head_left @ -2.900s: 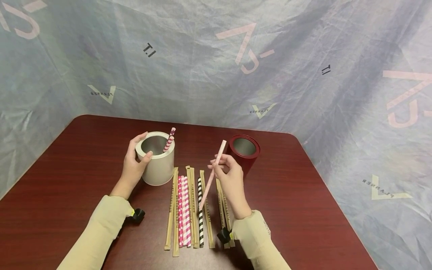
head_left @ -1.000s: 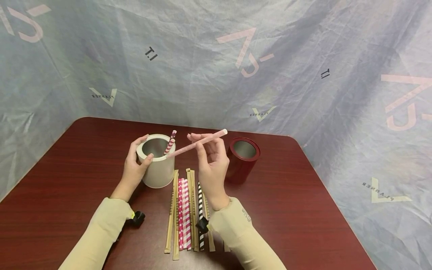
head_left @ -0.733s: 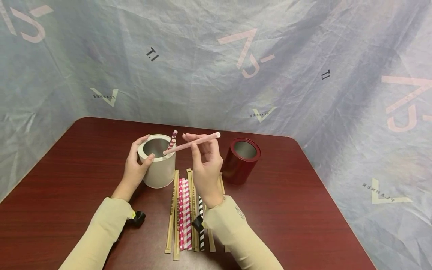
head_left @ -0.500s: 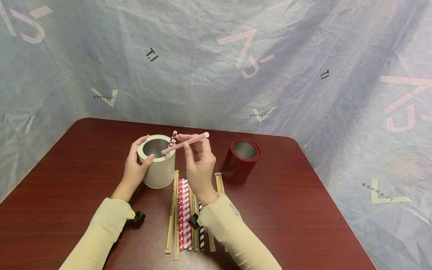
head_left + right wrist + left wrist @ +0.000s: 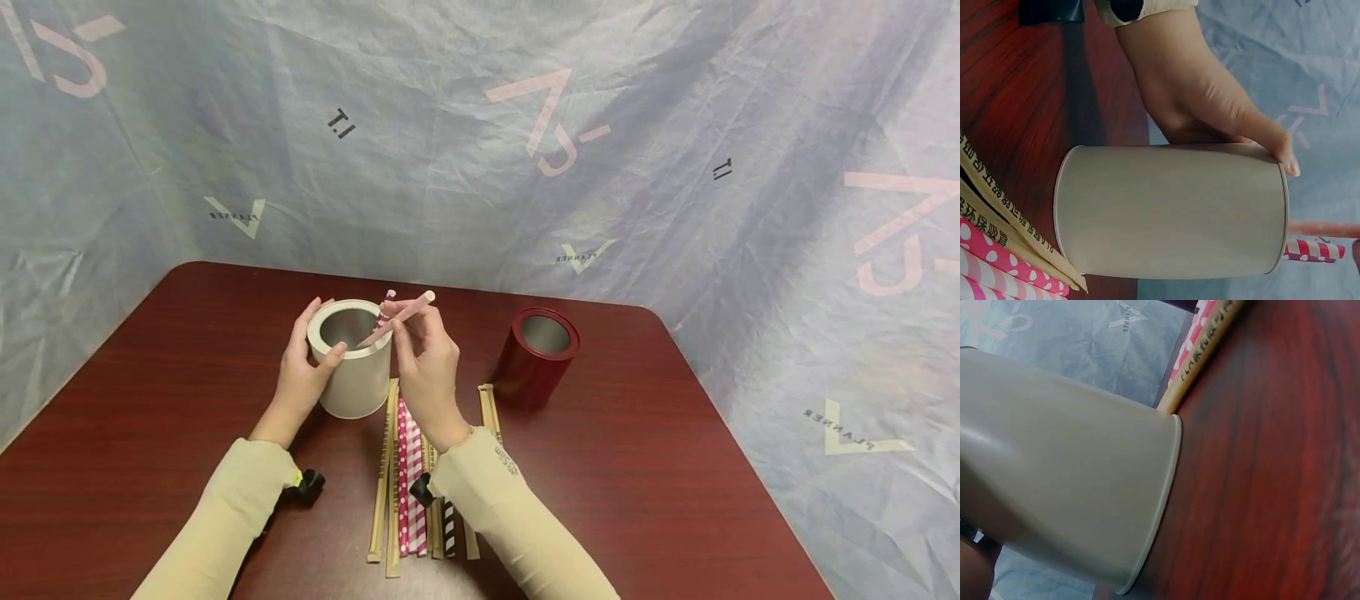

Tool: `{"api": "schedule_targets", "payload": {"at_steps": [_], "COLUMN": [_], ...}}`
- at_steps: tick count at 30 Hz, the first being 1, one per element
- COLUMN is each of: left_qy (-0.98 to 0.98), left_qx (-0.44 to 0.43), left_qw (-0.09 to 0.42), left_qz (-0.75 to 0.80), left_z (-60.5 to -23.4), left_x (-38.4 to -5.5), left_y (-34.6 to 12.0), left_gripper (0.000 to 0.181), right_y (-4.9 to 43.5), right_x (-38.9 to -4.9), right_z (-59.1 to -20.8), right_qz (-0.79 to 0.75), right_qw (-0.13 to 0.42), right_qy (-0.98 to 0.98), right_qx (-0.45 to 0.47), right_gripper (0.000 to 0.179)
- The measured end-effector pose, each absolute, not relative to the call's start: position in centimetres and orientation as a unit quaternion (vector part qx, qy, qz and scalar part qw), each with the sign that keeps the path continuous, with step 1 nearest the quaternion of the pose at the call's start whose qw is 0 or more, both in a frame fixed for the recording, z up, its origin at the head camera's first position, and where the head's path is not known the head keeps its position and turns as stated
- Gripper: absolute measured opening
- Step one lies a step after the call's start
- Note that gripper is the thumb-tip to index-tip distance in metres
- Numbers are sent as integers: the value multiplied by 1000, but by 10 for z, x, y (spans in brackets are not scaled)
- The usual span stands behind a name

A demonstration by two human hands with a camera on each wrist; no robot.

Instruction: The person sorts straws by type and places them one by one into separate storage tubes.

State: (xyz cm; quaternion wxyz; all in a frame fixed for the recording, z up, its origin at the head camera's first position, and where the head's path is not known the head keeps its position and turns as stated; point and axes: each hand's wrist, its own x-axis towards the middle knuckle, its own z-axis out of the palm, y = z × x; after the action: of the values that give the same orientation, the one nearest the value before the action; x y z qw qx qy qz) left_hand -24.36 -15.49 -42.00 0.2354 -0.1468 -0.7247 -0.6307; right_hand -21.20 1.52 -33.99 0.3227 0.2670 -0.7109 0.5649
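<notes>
An off-white can point(image 5: 356, 387) stands upright on the table, its open top facing up. My left hand point(image 5: 296, 379) grips it from the left, thumb over the rim; the right wrist view shows that hand point(image 5: 1204, 100) along the can's side point(image 5: 1172, 212). Between thumb and fingers my right hand point(image 5: 431, 371) pinches a pale pink paper straw point(image 5: 418, 305). The straw slants down, with its lower end inside the can's mouth. Dark-patterned and pink-striped straws point(image 5: 1319, 251) lean in the can, partly hidden behind my right fingers in the head view.
A dark red open can point(image 5: 534, 367) stands to the right. In front lie paper-wrapped straws point(image 5: 377, 508), pink dotted and striped straws point(image 5: 415, 508) and a black-and-white straw point(image 5: 449, 529), partly under my right forearm. A printed cloth point(image 5: 450, 167) hangs behind the table point(image 5: 660, 467).
My right hand has moved left from beside the red can, tilting the pale pink straw and bringing its lower end into the off-white can. The left hand keeps its grip there.
</notes>
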Motion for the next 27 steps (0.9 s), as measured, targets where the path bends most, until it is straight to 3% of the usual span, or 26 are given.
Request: {"api": "schedule_targets", "payload": {"at_steps": [27], "left_qy": [-751], "left_qx": [-108], "left_qw": [235], "left_qz": [-607], "left_z": [-419], "left_x": [-245], "left_y": [-157], "left_gripper": [73], "right_y": [6], "right_x": [-219], "right_z": [-354], "right_qz": [536], "right_qw": [277], "right_qy": [-765], "right_qx": [226], "right_gripper": [17]}}
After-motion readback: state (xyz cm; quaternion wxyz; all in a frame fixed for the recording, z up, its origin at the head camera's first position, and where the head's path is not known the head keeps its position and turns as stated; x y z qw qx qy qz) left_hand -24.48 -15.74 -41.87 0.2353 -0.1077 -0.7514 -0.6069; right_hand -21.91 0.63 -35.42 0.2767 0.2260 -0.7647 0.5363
